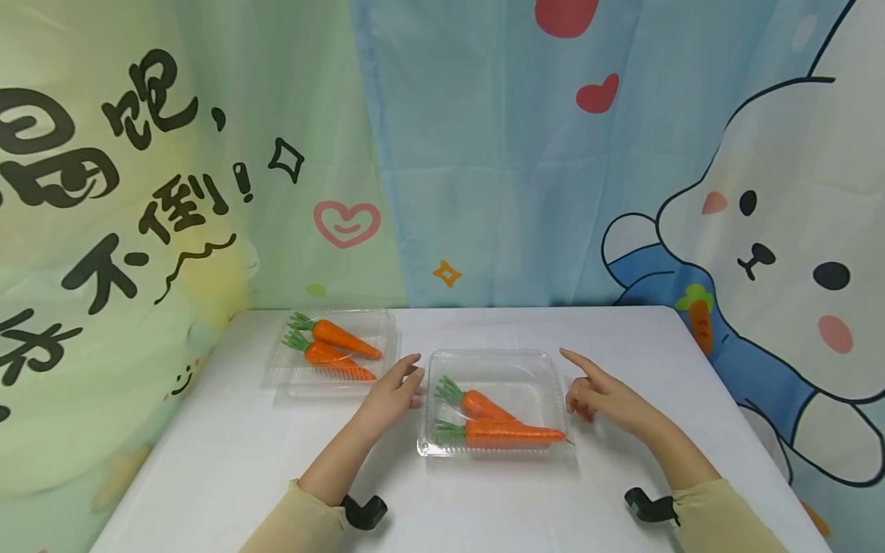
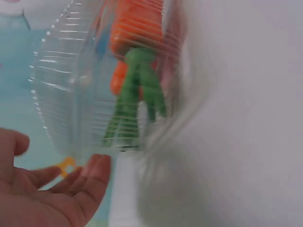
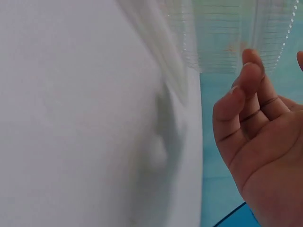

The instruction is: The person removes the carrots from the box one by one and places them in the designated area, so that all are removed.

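Note:
In the head view a clear plastic food box (image 1: 528,380) lies on the white table with two carrots inside. One carrot (image 1: 487,407) slants behind the other carrot (image 1: 515,435), their green tops toward the left. My left hand (image 1: 394,393) is at the box's left side, fingers loosely bent and holding nothing. Beyond the right side is my right hand (image 1: 611,399), index finger extended and the other fingers loosely bent, nothing in them. The left wrist view shows the fingertips close to the ribbed box wall (image 2: 61,90); in the right wrist view the fingers overlap the box (image 3: 218,38).
Behind my left hand a second clear box (image 1: 380,326) holds two more carrots (image 1: 339,338). The white table (image 1: 228,461) ends at a printed curtain (image 1: 484,192). A dark strap-on device (image 1: 364,513) is on my left wrist, another (image 1: 650,507) on my right.

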`<state>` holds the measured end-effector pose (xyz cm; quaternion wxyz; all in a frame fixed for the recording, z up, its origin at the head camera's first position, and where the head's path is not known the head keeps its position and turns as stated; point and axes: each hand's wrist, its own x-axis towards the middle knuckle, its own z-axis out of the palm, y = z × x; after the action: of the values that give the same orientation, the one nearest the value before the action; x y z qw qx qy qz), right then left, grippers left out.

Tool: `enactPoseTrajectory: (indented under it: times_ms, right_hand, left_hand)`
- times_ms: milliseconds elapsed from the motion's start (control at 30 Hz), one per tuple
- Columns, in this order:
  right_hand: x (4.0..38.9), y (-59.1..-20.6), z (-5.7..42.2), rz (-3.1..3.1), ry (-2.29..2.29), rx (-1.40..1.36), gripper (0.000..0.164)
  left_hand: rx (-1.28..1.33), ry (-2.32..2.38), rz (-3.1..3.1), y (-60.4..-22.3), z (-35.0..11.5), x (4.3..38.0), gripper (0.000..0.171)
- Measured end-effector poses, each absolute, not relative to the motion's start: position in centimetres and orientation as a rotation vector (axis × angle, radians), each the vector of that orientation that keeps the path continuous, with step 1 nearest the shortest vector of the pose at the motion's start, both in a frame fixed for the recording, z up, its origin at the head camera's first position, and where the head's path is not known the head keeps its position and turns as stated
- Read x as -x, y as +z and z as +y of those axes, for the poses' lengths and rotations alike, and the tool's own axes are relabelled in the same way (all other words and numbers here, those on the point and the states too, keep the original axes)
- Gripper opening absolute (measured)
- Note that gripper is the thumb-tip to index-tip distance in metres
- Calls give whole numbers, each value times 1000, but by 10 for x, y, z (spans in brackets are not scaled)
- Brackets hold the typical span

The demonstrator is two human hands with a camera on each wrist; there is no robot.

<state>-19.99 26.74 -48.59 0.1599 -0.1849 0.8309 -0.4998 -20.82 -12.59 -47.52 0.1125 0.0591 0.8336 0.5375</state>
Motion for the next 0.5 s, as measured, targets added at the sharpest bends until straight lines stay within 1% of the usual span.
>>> enactPoseTrajectory:
  times_ms: [100,233,367,500]
  right_hand:
    - [201,-496,270,2265,-1542,568,65]
    - [201,-507,270,2198,-1609,557,69]
    - [199,-515,268,2138,-1632,535,72]
    - [197,-520,265,2093,-1695,554,71]
  left_hand:
    - [-93,1712,2393,-486,-124,211,47]
    - [-45,1721,2408,-495,-122,212,43]
    - [-60,1702,2370,-503,-122,209,44]
    - [-112,1726,2352,-510,-123,208,48]
